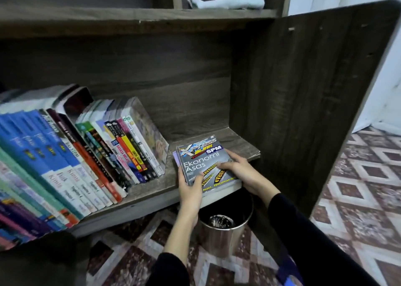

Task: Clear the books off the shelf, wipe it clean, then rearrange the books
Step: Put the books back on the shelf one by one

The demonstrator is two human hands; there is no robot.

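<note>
- Books are lying flat in a small stack (201,155) at the centre right of the frame. It is sitting on the right end of the lower shelf (152,188), with the grey "Ekonomi Asas" cover facing up and a purple edge showing beneath it.
- The left hand (189,190) is taking the stack's left edge, thumb lying over the cover and fingers running along the side, so this grip is clenched on the stack.
- The right hand (238,168) is holding the opposite edge, with one digit lying across the cover and the others wrapping the far right side, so this grip is grasping the stack too. Both hands are probably being used because loose books carried in one hand would be sliding apart.
- The stack's near end is hanging a little over the shelf's front lip, which is giving the fingers room to get underneath. Whether it is going in or coming out cannot be told.
- A row of books (76,155) is filling the left half of the frame. The books are leaning together with spines outward, and a strip of bare shelf is separating them from the stack.
- A pale cloth (225,1) is lying bunched on the upper shelf at the top centre, likely waiting within reach for the wiping.
- A metal bin (223,231) is standing on the patterned floor (358,199) just below the hands.
</note>
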